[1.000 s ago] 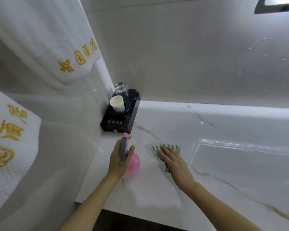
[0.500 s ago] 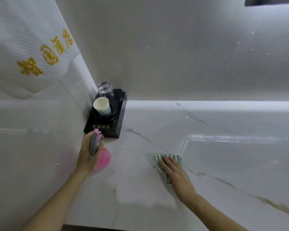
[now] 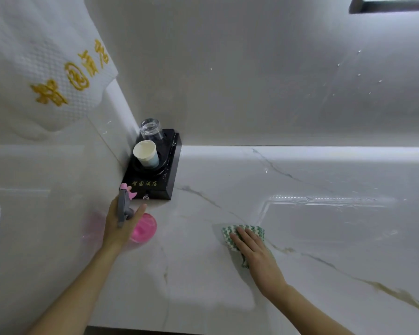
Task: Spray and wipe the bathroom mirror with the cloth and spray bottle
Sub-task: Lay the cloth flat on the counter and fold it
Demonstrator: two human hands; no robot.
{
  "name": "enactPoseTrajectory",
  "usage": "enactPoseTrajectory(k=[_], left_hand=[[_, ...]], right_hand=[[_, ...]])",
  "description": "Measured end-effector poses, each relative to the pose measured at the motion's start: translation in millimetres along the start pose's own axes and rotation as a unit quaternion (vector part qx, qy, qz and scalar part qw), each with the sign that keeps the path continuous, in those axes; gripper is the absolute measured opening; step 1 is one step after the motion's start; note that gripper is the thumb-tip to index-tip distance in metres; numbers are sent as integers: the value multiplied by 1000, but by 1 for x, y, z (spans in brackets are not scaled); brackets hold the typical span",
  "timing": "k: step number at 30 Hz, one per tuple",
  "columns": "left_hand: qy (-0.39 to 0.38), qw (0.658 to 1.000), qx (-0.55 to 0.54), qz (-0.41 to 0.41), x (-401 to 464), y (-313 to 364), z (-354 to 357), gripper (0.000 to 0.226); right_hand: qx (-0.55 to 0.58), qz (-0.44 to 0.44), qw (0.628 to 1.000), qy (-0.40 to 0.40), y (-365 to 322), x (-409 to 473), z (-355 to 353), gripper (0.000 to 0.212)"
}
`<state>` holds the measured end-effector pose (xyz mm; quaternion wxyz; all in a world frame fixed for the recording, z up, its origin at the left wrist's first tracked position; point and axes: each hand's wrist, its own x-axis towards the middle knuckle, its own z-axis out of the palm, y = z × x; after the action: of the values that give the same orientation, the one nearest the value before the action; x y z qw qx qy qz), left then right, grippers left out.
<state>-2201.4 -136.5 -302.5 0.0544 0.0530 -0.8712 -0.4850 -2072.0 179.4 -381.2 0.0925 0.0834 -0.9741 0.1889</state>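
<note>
Left hand (image 3: 117, 226): fingers wrapped around the neck of the spray bottle (image 3: 140, 226), thumb extended across its pink body; bottle stands on the counter (image 3: 300, 238) just near the black tray (image 3: 166, 175). Right hand (image 3: 254, 250): fingers straight, slightly apart, pressing flat on the cloth (image 3: 242, 232), right of the bottle. Tray holds a paper cup (image 3: 145, 153) and glass (image 3: 151, 128). Towel (image 3: 46, 64) hangs far left.

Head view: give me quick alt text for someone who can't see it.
A person's left hand grips a pink spray bottle standing on a white marble counter, while the right hand lies flat on a green-and-white cloth. A black tray in the corner holds a paper cup and a glass.
</note>
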Motion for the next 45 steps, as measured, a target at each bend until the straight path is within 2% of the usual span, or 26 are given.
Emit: enactPoseTrajectory(k=[1, 4, 9, 10, 13, 14, 20, 24, 28, 32, 35, 40, 45], left_hand=[[-8, 1000, 13, 17, 0, -1, -1, 77], [-8, 997, 54, 49, -5, -3, -4, 80], [11, 997, 31, 70, -28, -13, -5, 62], [18, 997, 29, 64, -33, -16, -6, 62], [44, 998, 53, -9, -51, -25, -5, 85], [52, 997, 59, -24, -59, -26, -4, 86], [116, 992, 32, -47, -117, -15, 4, 78], [152, 986, 31, -63, -167, 18, 41, 67], [67, 997, 7, -42, -212, 67, 106, 60], [-83, 996, -14, 10, -245, 123, 185, 56], [-184, 981, -54, -7, -262, 164, 242, 49], [-249, 959, -122, -58, -279, 210, 307, 41], [-278, 950, -131, -51, -290, 234, 336, 38]], right_hand=[[2, 1, 1000, 4, -1, -1, 0, 73], [16, 6, 1000, 9, -3, -4, -2, 73], [43, 22, 999, 1, -11, -12, -9, 72], [50, 21, 999, -5, -12, -15, -10, 71], [64, 16, 998, -23, -14, -21, -15, 69], [69, 14, 997, -29, -15, -23, -17, 68], [103, -3, 993, -62, -13, -32, -26, 70], [151, 15, 985, -87, 2, -41, -44, 67], [188, 34, 977, -92, 39, -54, -73, 59], [187, 41, 978, -88, 92, -72, -112, 53], [197, 62, 976, -67, 131, -85, -141, 52], [243, 86, 966, -33, 180, -103, -177, 54], [250, 106, 963, -11, 197, -118, -187, 59]])
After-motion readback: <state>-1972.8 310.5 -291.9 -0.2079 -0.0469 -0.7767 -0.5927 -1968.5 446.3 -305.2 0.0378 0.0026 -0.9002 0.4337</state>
